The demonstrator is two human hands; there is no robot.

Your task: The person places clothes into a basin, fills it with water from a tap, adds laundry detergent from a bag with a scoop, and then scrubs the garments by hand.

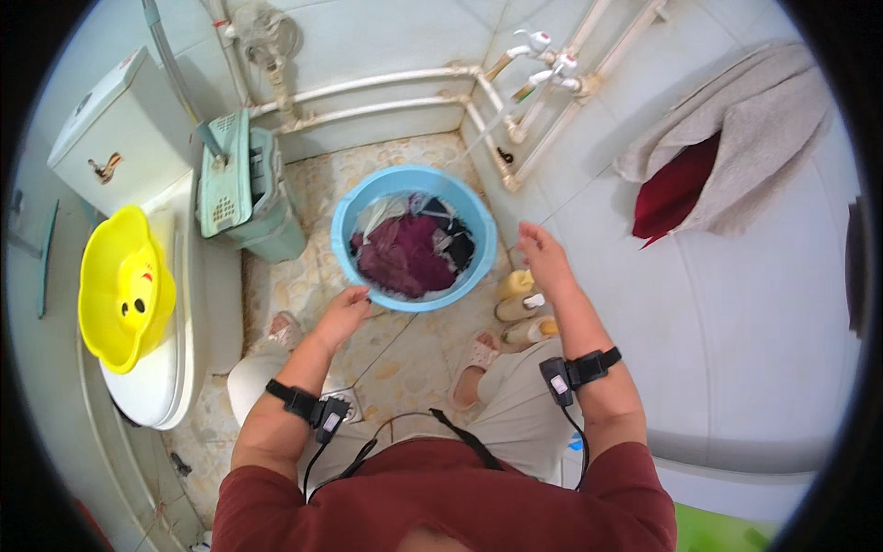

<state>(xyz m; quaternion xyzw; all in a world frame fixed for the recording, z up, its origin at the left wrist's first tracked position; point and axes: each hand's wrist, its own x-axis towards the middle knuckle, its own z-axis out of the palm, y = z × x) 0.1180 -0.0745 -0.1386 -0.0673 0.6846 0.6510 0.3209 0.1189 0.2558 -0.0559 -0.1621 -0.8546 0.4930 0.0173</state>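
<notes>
On the tiled floor before me stands a round blue plastic basin (343, 228) holding wet clothes (407, 252), maroon and dark, with a little pale cloth among them. Water runs in a thin stream from a wall tap (534, 81) towards the basin. My left hand (347, 310) is beside the basin's near left rim, fingers loosely bent; whether it touches the rim I cannot tell. To the right of the basin, my right hand (541, 254) is held above several pump bottles (514, 283), its fingers somewhat apart and nothing in it.
At left, a yellow flower-shaped basin (124, 290) rests on the closed toilet lid (148, 393). A green bin (272, 234) and a mop bucket part (227, 172) stand beside the toilet. White pipes (372, 84) run along the wall; a grey towel (752, 124) hangs at right.
</notes>
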